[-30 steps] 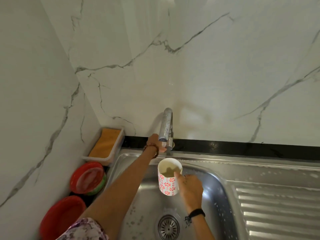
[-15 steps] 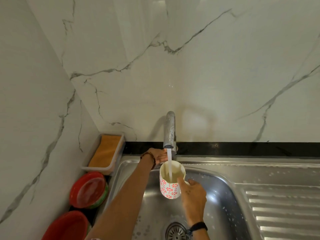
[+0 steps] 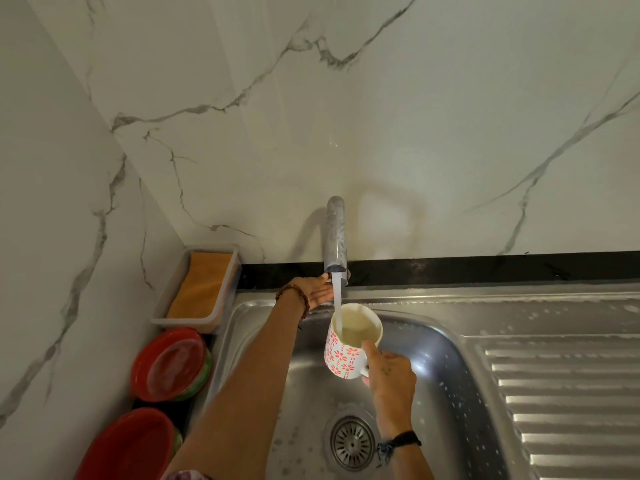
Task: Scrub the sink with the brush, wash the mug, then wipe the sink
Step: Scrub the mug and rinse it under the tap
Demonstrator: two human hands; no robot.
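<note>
Two hands: both over the sink [image 3: 450, 344], one working, one holding.
Right hand [image 3: 389, 377]: clamped on the mug [image 3: 346, 351], thumb up against the rim, other fingers curled round the handle side; a dark band sits on the wrist.
Mug: white with a red flower print, held upright above the basin, just ahead of the right hand; cloudy water stands inside.
Water [image 3: 336, 306]: a stream falls from the tap [image 3: 335, 240] straight into the mug, near its far-left rim.
Left hand [image 3: 317, 292]: fingers straight and apart, palm turned up, reaching to the tap's base just left of the stream; a bead bracelet circles the wrist. Whether it touches a handle I cannot tell.
Drain [image 3: 352, 441]: in the basin floor, below the right wrist, with droplets scattered round it.
Drainboard [image 3: 568, 393]: ribbed steel, right of the right hand.
Tray [image 3: 221, 296]: left of the left hand in the wall corner, holding an orange sponge [image 3: 202, 284].
Bowls [image 3: 169, 365]: red, stacked on the bench left of the left forearm, a second red stack nearer the person.
</note>
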